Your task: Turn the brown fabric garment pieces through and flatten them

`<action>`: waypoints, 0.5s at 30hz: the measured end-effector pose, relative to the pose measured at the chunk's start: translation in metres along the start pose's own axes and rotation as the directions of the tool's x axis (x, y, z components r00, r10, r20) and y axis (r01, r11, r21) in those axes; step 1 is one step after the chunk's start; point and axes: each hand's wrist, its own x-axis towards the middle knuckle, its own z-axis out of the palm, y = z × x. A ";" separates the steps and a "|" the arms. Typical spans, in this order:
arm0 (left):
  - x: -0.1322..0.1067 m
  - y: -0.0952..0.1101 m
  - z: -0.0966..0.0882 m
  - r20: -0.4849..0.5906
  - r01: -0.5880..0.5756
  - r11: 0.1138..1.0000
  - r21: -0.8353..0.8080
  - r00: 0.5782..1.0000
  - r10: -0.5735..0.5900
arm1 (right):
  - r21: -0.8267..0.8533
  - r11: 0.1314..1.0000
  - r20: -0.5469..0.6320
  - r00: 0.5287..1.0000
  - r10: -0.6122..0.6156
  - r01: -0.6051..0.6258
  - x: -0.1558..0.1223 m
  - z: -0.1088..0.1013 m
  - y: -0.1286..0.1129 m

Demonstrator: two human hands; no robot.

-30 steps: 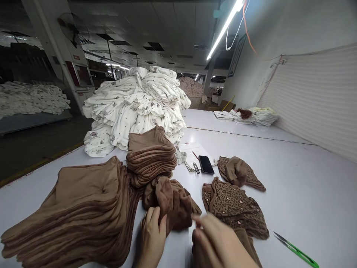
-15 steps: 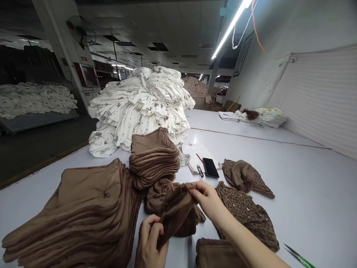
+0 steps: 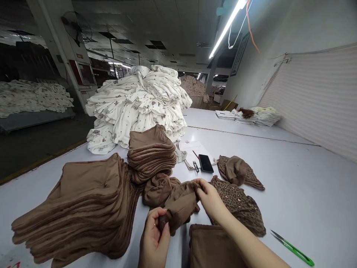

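Note:
My left hand [image 3: 154, 238] pinches the near end of a small brown fabric piece [image 3: 180, 206], held just above the table. My right hand [image 3: 210, 199] pinches the far upper edge of the same piece, arm reaching in from the lower right. Behind the piece lie more loose brown pieces [image 3: 157, 188]. A flat brown piece [image 3: 209, 247] lies under my right forearm. Leopard-print pieces [image 3: 242, 208] sit just right of my right hand.
A wide stack of brown fabric [image 3: 80, 208] fills the left, a smaller stack [image 3: 150, 152] behind it. A white printed garment heap [image 3: 136, 106] stands beyond. A phone [image 3: 205, 163], black snips [image 3: 196, 166], papers [image 3: 192, 149] and green-handled snips [image 3: 292, 248] lie on the white table [image 3: 301, 186].
My right hand came forward from the near edge and took the far edge of the brown piece. Both hands lifted it off the pile and drew it slightly nearer.

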 end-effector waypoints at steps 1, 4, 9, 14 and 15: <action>-0.002 0.001 0.003 -0.022 -0.016 1.000 -0.006 1.000 0.016 | -0.035 0.998 -0.024 0.998 -0.058 0.057 -0.007 0.001 -0.008; -0.005 0.002 0.009 -0.063 -0.063 0.998 -0.012 0.996 0.062 | -0.216 0.962 0.020 0.985 -0.169 0.170 -0.032 0.008 -0.030; -0.009 0.011 0.018 -0.094 -0.012 0.998 -0.061 0.996 0.007 | 0.000 1.000 0.299 0.954 0.026 -0.028 -0.050 0.023 -0.028; -0.010 0.027 0.020 -0.138 0.025 1.000 0.017 0.990 -0.023 | 0.477 0.838 0.400 0.915 0.062 -0.265 -0.054 0.028 -0.017; -0.010 0.028 0.020 -0.131 -0.003 1.000 0.028 0.991 0.006 | 0.557 0.752 0.441 0.893 0.091 -0.352 -0.056 0.029 -0.018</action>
